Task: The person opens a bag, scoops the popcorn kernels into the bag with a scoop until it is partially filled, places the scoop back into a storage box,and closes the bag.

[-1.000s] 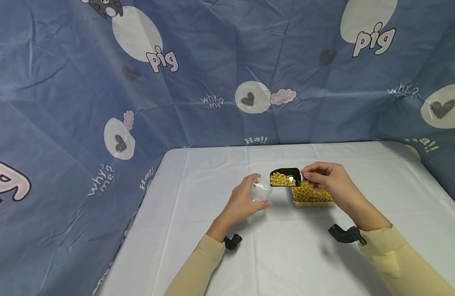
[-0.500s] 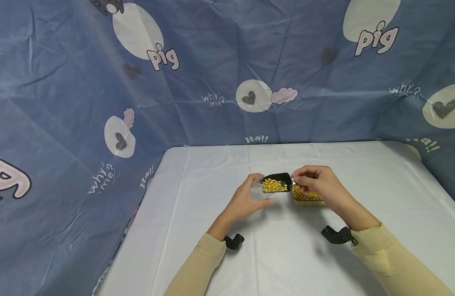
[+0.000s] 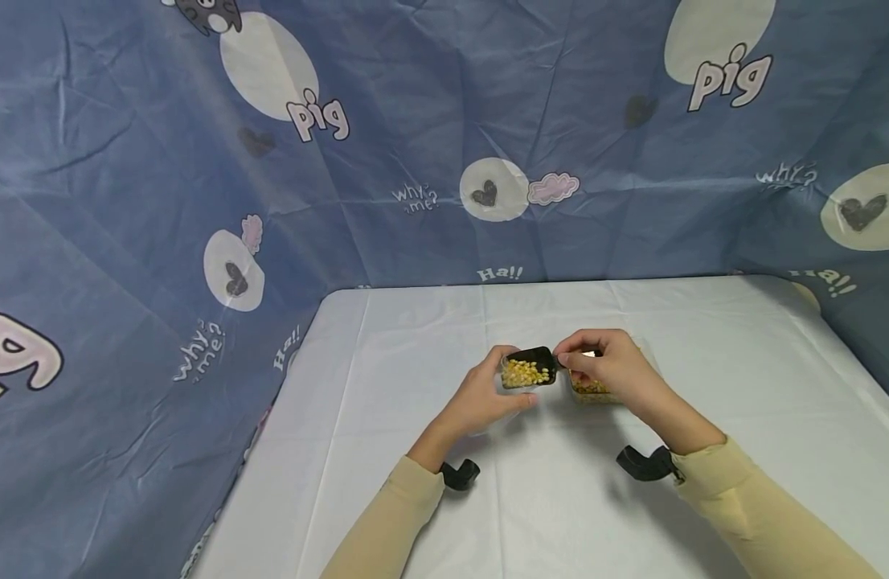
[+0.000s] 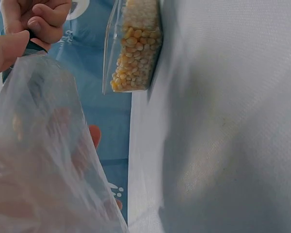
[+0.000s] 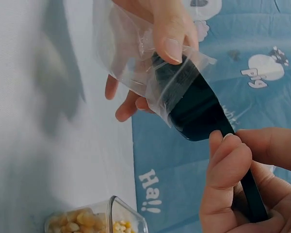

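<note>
My left hand holds a clear plastic bag by its mouth, thumb on one side and fingers on the other. My right hand pinches the thin handle of a black scoop. Yellow corn kernels lie in the scoop's bowl. The front part of the scoop is inside the bag's mouth, seen through the plastic in the right wrist view, with my left thumb over it. Beneath the right hand, and partly hidden by it, a clear plastic box of corn kernels stands on the table.
A white cloth covers the table. Behind it and on the left hangs a blue printed curtain. Black wrist mounts stick out below both forearms.
My right hand has moved left and slightly down, carrying the loaded scoop from over the box into the bag's mouth. The left hand has stayed nearly in place with the bag.
</note>
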